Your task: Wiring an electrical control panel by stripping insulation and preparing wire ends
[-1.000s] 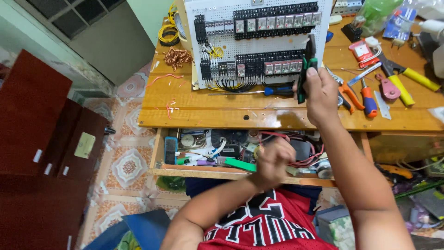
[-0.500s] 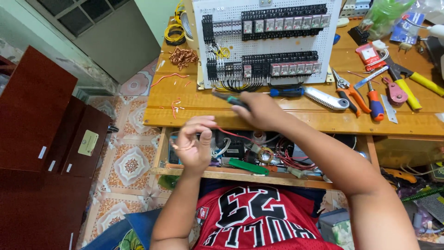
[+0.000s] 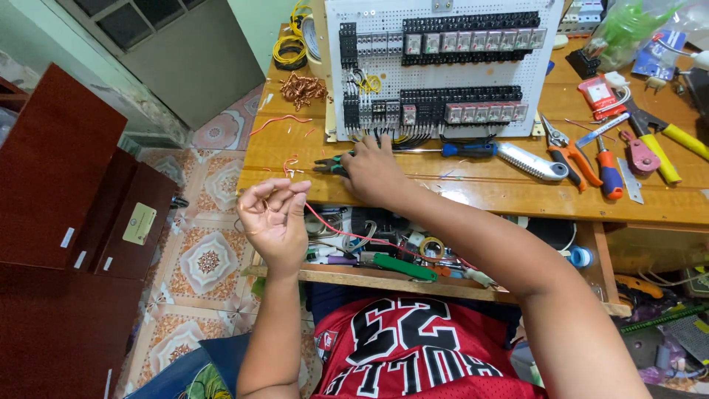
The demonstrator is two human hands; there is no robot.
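My left hand (image 3: 273, 222) is raised beside the table's front left corner and pinches a thin red wire (image 3: 341, 233) that trails down into the shelf under the table. My right hand (image 3: 375, 171) reaches across to the table's left part and lies closed over green-handled pliers (image 3: 327, 165), whose jaws stick out to the left. Just behind that hand stands a white perforated panel (image 3: 443, 74) carrying rows of black relays and terminal blocks.
A blue-handled screwdriver (image 3: 469, 149), a utility knife (image 3: 532, 162), orange-handled cutters (image 3: 572, 159) and other hand tools lie to the right. Copper wire scraps (image 3: 301, 89) and yellow wire coils (image 3: 288, 48) sit at the back left. The shelf (image 3: 384, 277) holds clutter. A brown cabinet (image 3: 59, 170) stands left.
My right hand has come down from the panel's right side and across to the table's left with the pliers. My left hand rose out of the shelf, holding the red wire.
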